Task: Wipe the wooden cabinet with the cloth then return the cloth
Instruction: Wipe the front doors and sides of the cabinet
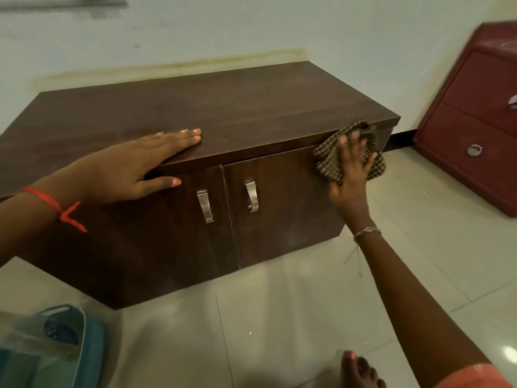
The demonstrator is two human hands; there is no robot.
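A low dark-brown wooden cabinet point(223, 107) with two doors and metal handles stands against the wall. My left hand point(134, 166) lies flat on its top near the front edge, fingers spread, thumb hanging over the edge. My right hand point(351, 175) presses a brown checked cloth point(330, 161) against the upper right corner of the right door, just under the top's front edge. The cloth is bunched under my fingers and palm.
A red drawer cabinet point(475, 121) stands on the tiled floor to the right. A teal plastic basket point(92, 340) with items inside sits at the lower left. My foot point(361, 371) is on the tiles at the bottom.
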